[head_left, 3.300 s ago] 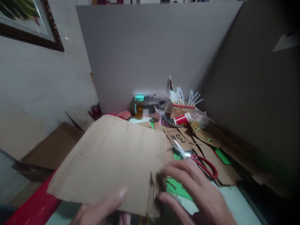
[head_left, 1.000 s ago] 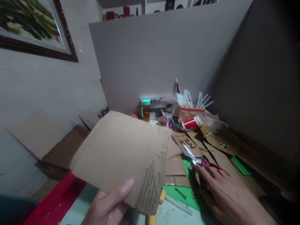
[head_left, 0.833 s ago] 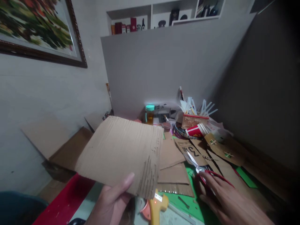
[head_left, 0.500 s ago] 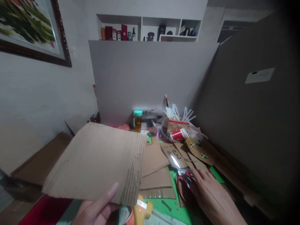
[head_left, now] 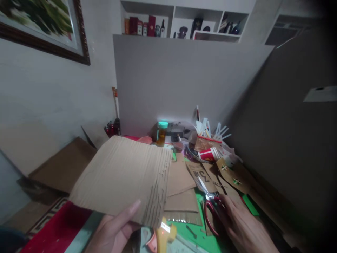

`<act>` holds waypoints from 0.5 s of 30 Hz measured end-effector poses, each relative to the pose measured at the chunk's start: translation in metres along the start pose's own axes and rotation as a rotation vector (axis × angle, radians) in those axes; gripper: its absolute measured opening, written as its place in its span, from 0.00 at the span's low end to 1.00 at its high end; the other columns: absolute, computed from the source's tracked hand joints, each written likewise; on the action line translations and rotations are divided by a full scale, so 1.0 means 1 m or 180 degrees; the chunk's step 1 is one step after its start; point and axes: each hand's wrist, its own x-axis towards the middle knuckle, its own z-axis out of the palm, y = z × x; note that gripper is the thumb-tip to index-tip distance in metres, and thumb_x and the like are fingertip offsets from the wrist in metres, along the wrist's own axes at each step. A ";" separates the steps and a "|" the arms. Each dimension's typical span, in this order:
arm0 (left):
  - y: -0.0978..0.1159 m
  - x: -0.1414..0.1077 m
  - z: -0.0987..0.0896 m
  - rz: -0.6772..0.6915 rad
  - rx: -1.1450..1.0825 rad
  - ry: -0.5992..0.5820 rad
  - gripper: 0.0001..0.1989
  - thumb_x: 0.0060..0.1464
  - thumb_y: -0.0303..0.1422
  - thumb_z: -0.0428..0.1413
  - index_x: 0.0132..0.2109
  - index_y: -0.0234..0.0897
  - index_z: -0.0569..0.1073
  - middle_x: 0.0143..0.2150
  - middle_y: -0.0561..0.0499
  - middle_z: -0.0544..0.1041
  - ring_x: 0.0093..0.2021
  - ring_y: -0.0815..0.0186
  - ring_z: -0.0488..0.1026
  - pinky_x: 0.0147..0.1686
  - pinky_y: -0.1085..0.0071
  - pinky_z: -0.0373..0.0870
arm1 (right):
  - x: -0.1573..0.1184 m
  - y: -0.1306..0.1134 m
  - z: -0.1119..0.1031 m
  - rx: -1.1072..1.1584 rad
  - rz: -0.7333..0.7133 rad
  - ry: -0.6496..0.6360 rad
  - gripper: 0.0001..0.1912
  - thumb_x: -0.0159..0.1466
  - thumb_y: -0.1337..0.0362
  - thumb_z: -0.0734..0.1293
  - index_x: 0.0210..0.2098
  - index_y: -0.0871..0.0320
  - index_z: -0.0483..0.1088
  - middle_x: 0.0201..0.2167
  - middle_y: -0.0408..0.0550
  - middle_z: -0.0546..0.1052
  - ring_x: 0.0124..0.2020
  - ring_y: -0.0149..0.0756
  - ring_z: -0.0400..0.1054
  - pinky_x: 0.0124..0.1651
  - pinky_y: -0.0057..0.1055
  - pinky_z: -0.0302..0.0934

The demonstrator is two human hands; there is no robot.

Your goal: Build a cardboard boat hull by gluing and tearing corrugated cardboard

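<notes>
My left hand [head_left: 114,225] grips a large piece of corrugated cardboard [head_left: 123,175] by its near edge, the thumb on top. The cardboard is tilted above the table, and its right side shows several ridged, creased lines. My right hand [head_left: 239,221] is closed on the red-handled scissors [head_left: 210,202], with one handle loop showing beside the fingers. The scissor blades point away to the upper left over the cardboard scraps and stand slightly apart. Flat cardboard pieces [head_left: 181,200] lie between the two hands. Beneath my left hand's cardboard is a yellow glue gun [head_left: 164,239], partly hidden.
A green mat [head_left: 188,232] covers part of the table. Toward the back stand a teal-lidded bottle [head_left: 162,134], a box of white sticks [head_left: 209,142] and a red paper cup [head_left: 207,154] on its side. A grey panel [head_left: 179,80] rises behind.
The camera view has swung a little left, so most things appear further right. The cardboard stays in my left hand and the scissors in my right.
</notes>
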 end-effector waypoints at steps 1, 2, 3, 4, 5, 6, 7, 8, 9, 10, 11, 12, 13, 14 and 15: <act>0.004 -0.002 0.003 -0.0019 -0.0063 -0.0090 0.13 0.45 0.36 0.71 0.38 0.35 0.85 0.42 0.47 0.86 0.49 0.50 0.81 0.46 0.68 0.80 | 0.001 -0.002 0.000 0.0110 -0.0039 0.0043 0.17 0.66 0.58 0.59 0.46 0.57 0.73 0.37 0.58 0.83 0.33 0.49 0.80 0.27 0.35 0.72; 0.008 -0.004 0.005 -0.0003 -0.0123 -0.0179 0.11 0.47 0.34 0.70 0.38 0.34 0.85 0.42 0.47 0.86 0.48 0.51 0.81 0.47 0.68 0.79 | 0.002 -0.005 -0.001 0.0207 -0.0074 0.0093 0.18 0.65 0.55 0.60 0.48 0.57 0.72 0.38 0.58 0.83 0.34 0.49 0.81 0.28 0.35 0.73; 0.011 -0.006 0.007 0.0058 -0.0203 -0.0232 0.09 0.48 0.32 0.69 0.38 0.34 0.85 0.41 0.47 0.86 0.47 0.52 0.82 0.47 0.68 0.79 | 0.003 -0.009 -0.003 0.0293 -0.0098 0.0143 0.19 0.65 0.54 0.61 0.50 0.58 0.72 0.38 0.57 0.83 0.35 0.49 0.81 0.29 0.35 0.73; 0.013 -0.008 0.008 0.0153 -0.0290 -0.0251 0.07 0.50 0.30 0.68 0.38 0.35 0.85 0.41 0.48 0.86 0.46 0.53 0.82 0.47 0.68 0.79 | 0.004 -0.012 -0.005 0.0373 -0.0110 0.0183 0.20 0.65 0.54 0.61 0.50 0.58 0.72 0.36 0.56 0.83 0.34 0.48 0.80 0.30 0.35 0.74; 0.014 -0.010 0.010 0.0241 -0.0396 -0.0257 0.06 0.51 0.28 0.67 0.38 0.36 0.85 0.41 0.49 0.86 0.45 0.55 0.83 0.46 0.68 0.80 | 0.004 -0.014 -0.008 0.0447 -0.0117 0.0213 0.18 0.65 0.55 0.61 0.48 0.58 0.72 0.35 0.55 0.83 0.33 0.46 0.80 0.30 0.35 0.74; 0.016 -0.012 0.012 0.0327 -0.0522 -0.0272 0.06 0.52 0.27 0.66 0.39 0.36 0.85 0.41 0.50 0.86 0.44 0.57 0.83 0.46 0.69 0.80 | 0.005 -0.016 -0.011 0.0516 -0.0116 0.0237 0.16 0.64 0.56 0.61 0.46 0.57 0.72 0.33 0.53 0.83 0.31 0.45 0.80 0.30 0.34 0.73; 0.017 -0.014 0.013 0.0394 -0.0638 -0.0305 0.07 0.53 0.26 0.65 0.41 0.36 0.84 0.42 0.51 0.86 0.45 0.58 0.83 0.46 0.70 0.79 | 0.005 -0.016 -0.016 0.0582 -0.0106 0.0260 0.14 0.64 0.56 0.61 0.43 0.56 0.72 0.32 0.51 0.82 0.31 0.44 0.79 0.31 0.34 0.74; 0.019 -0.017 0.015 0.0441 -0.0725 -0.0358 0.08 0.53 0.26 0.65 0.42 0.36 0.84 0.43 0.51 0.86 0.46 0.59 0.82 0.47 0.70 0.79 | 0.006 -0.013 -0.021 0.0645 -0.0084 0.0282 0.13 0.64 0.56 0.62 0.41 0.55 0.72 0.32 0.50 0.82 0.31 0.43 0.79 0.32 0.33 0.74; 0.021 -0.019 0.018 0.0461 -0.0777 -0.0418 0.09 0.53 0.26 0.65 0.43 0.35 0.84 0.44 0.50 0.86 0.48 0.58 0.82 0.49 0.70 0.79 | 0.006 -0.009 -0.025 0.0706 -0.0044 0.0314 0.12 0.64 0.55 0.62 0.40 0.54 0.72 0.32 0.50 0.82 0.32 0.42 0.80 0.33 0.33 0.74; 0.023 -0.022 0.021 0.0493 -0.0802 -0.0481 0.10 0.54 0.27 0.65 0.44 0.34 0.83 0.45 0.49 0.86 0.50 0.57 0.81 0.51 0.68 0.78 | 0.007 -0.004 -0.030 0.0758 0.0017 0.0357 0.12 0.65 0.54 0.62 0.40 0.54 0.72 0.33 0.50 0.82 0.33 0.42 0.80 0.33 0.32 0.75; 0.025 -0.025 0.024 0.0539 -0.0803 -0.0539 0.11 0.54 0.27 0.64 0.45 0.33 0.83 0.46 0.47 0.85 0.52 0.55 0.80 0.53 0.66 0.77 | 0.007 0.002 -0.034 0.0788 0.0096 0.0397 0.14 0.66 0.53 0.61 0.42 0.54 0.71 0.35 0.51 0.83 0.34 0.42 0.81 0.33 0.31 0.75; 0.028 -0.027 0.029 0.0578 -0.0784 -0.0585 0.11 0.54 0.28 0.64 0.46 0.33 0.83 0.47 0.46 0.85 0.54 0.53 0.78 0.56 0.64 0.75 | 0.007 0.007 -0.037 0.0865 0.0189 0.0447 0.15 0.67 0.52 0.61 0.45 0.55 0.71 0.36 0.51 0.84 0.34 0.42 0.81 0.33 0.29 0.75; 0.031 -0.030 0.033 0.0660 -0.0736 -0.0593 0.12 0.54 0.27 0.64 0.46 0.32 0.83 0.48 0.45 0.84 0.55 0.52 0.77 0.58 0.62 0.73 | 0.006 0.010 -0.039 0.1037 0.0285 0.0526 0.17 0.68 0.52 0.61 0.48 0.55 0.70 0.37 0.52 0.84 0.35 0.42 0.82 0.33 0.28 0.76; 0.035 -0.032 0.038 0.0784 -0.0678 -0.0571 0.12 0.54 0.27 0.64 0.47 0.33 0.83 0.49 0.45 0.84 0.56 0.52 0.77 0.59 0.61 0.72 | 0.005 0.011 -0.040 0.1322 0.0341 0.0621 0.17 0.69 0.52 0.60 0.51 0.55 0.68 0.39 0.53 0.84 0.38 0.43 0.82 0.33 0.28 0.76; 0.037 -0.034 0.044 0.0916 -0.0617 -0.0536 0.13 0.54 0.26 0.64 0.47 0.33 0.83 0.51 0.45 0.83 0.57 0.52 0.76 0.60 0.61 0.71 | 0.003 0.009 -0.041 0.1717 0.0358 0.0739 0.17 0.71 0.53 0.58 0.52 0.54 0.67 0.40 0.52 0.85 0.40 0.44 0.82 0.34 0.28 0.77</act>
